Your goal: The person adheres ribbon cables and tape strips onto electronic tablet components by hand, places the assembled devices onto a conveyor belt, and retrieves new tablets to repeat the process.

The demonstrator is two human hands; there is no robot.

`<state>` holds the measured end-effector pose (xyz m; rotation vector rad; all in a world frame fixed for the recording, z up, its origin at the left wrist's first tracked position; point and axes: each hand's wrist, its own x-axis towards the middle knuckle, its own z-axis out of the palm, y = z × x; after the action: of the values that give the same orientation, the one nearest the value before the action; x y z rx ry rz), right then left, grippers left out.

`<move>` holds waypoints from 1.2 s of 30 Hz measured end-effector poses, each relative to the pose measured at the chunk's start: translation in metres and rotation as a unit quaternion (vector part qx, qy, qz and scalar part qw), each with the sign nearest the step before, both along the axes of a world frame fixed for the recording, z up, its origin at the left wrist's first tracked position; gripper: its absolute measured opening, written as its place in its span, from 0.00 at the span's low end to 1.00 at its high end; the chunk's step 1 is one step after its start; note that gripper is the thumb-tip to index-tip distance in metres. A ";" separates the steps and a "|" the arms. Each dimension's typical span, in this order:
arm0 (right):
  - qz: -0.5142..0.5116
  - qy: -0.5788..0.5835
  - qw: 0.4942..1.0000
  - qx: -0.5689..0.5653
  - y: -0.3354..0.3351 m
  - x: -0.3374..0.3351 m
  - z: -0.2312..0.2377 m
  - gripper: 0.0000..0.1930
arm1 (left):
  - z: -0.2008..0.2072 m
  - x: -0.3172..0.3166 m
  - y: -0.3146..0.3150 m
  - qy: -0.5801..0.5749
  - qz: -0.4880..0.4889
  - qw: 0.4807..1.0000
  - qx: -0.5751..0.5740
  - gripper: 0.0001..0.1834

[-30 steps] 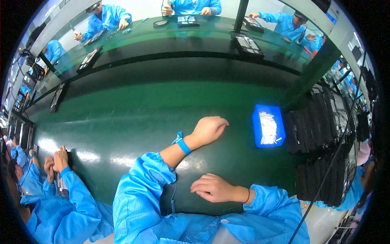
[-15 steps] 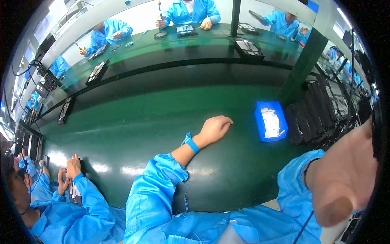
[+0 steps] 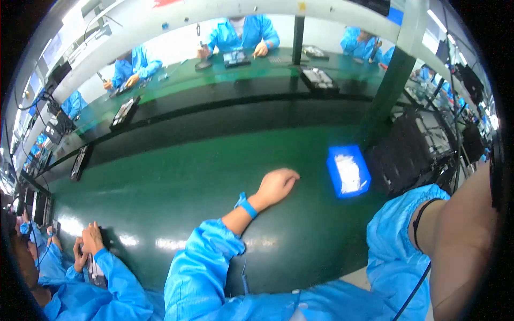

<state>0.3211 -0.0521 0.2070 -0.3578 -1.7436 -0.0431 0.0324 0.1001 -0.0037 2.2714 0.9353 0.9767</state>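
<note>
My left hand (image 3: 276, 186) rests palm down on the green tabletop (image 3: 214, 160), its fingers loosely bent and the thumb a little apart. It appears to hold nothing. A blue strap (image 3: 247, 205) circles that wrist, and a coiled blue cord hangs by the sleeve. To the right of this hand, and apart from it, stands a blue bin (image 3: 335, 179) filled with small white strips (image 3: 349, 172). My right hand (image 3: 468, 235) is raised very close to the camera at the right rim. Its fingers are out of sight, and a dark band (image 3: 416, 224) circles the wrist.
Black trays (image 3: 404, 152) are stacked right of the bin, beside a green post (image 3: 388, 96). A raised shelf holds a black device (image 3: 318, 80) and another device (image 3: 125, 112). A co-worker's hands (image 3: 91, 243) handle a device at left; other people sit across.
The view has shifted, so the table and bin sit lower and slightly left. My right hand has moved further toward the right rim, showing more wrist. My left hand stays resting on the table.
</note>
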 end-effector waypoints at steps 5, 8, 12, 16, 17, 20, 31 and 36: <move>-0.048 -0.016 0.994 0.101 -0.017 0.012 0.007 0.11 | 0.002 -0.007 -0.005 0.005 0.001 1.000 -0.005 0.10; -0.065 -0.027 0.986 0.152 -0.024 0.020 0.010 0.10 | 0.003 -0.003 -0.009 0.008 -0.004 1.000 0.000 0.10; -0.068 -0.039 0.975 0.210 -0.036 0.042 0.000 0.08 | 0.005 -0.009 -0.020 0.000 0.006 1.000 0.002 0.10; -0.064 -0.025 0.971 0.231 0.001 0.028 0.002 0.07 | 0.007 -0.017 -0.020 0.048 0.027 0.998 -0.041 0.10; -0.061 -0.026 0.973 0.221 -0.012 0.026 -0.001 0.07 | 0.003 -0.012 -0.018 0.030 0.016 0.999 -0.019 0.10; -0.056 -0.022 0.981 0.184 -0.007 0.031 -0.005 0.06 | 0.009 -0.004 -0.015 0.000 -0.005 1.000 0.010 0.10; -0.044 0.020 0.994 0.102 0.023 -0.141 -0.003 0.03 | -0.002 -0.008 -0.002 -0.003 0.012 1.000 0.006 0.10; 0.088 -0.203 0.965 -0.137 0.011 -0.186 -0.087 0.13 | -0.005 -0.007 -0.010 0.001 0.005 1.000 -0.005 0.10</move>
<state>0.1355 -0.0410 0.1204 -0.4150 -2.1906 0.2728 0.0252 0.0902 -0.0086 2.2625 0.9522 0.9716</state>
